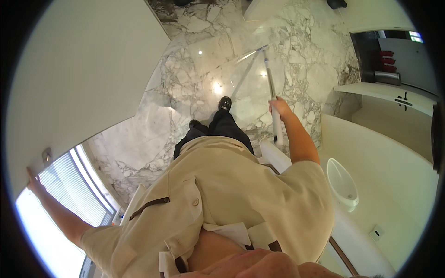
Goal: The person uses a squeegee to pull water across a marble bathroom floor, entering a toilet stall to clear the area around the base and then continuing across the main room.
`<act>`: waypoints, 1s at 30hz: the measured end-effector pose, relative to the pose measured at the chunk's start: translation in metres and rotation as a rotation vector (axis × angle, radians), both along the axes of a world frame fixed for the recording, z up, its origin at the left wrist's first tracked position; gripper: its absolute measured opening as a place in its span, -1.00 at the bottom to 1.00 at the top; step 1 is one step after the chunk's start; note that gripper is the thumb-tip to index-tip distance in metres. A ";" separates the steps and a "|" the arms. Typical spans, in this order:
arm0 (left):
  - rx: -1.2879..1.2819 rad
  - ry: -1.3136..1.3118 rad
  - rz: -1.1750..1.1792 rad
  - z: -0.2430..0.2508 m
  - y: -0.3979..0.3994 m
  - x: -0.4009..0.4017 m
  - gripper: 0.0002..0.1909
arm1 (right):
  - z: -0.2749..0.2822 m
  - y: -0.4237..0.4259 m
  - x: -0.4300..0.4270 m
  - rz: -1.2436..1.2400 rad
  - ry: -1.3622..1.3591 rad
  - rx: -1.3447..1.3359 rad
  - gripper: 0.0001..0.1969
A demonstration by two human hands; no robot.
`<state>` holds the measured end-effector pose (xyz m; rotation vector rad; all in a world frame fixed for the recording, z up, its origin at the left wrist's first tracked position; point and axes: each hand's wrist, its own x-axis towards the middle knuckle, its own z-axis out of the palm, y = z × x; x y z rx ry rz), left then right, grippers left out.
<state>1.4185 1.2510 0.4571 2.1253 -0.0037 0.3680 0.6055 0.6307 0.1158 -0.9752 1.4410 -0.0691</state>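
A long-handled floor tool, like a squeegee or flat mop [276, 123], slants from near my right side to the floor ahead. Its narrow head lies on pale marble tiles [240, 78] that shine with reflected light. My right hand [280, 107] is closed around the light-coloured upper handle. At the far left, my left hand [34, 180] is at the edge of a large white door or panel [90, 69], its fingers over the edge. A small metal latch fitting [47, 155] sits near that hand.
A white urinal [342, 184] is on the right wall, with a small wall plate [376, 232] near it. At the upper right, an opening shows stacked red items [386, 60]. A bright slatted window [78, 180] lies at the lower left. Another white panel [266, 8] stands ahead.
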 end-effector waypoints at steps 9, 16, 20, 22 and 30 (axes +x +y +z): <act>0.055 -0.162 0.174 0.002 -0.072 -0.177 -0.44 | -0.079 -0.075 0.017 -0.092 0.409 -0.058 -0.73; 0.030 -0.494 0.184 -0.030 -0.126 -0.261 -0.23 | -0.076 0.038 -0.093 0.098 0.570 0.040 -0.41; -0.131 -0.758 -0.071 -0.049 -0.107 -0.270 -0.15 | -0.058 0.173 -0.151 0.034 0.606 0.146 -0.39; -0.289 -0.746 -0.028 -0.060 -0.101 -0.281 -0.18 | -0.042 0.227 -0.163 0.048 0.633 0.121 -0.38; -0.668 -0.681 -0.463 -0.033 -0.184 -0.423 -0.28 | 0.027 0.259 -0.166 -0.356 0.354 0.132 -0.41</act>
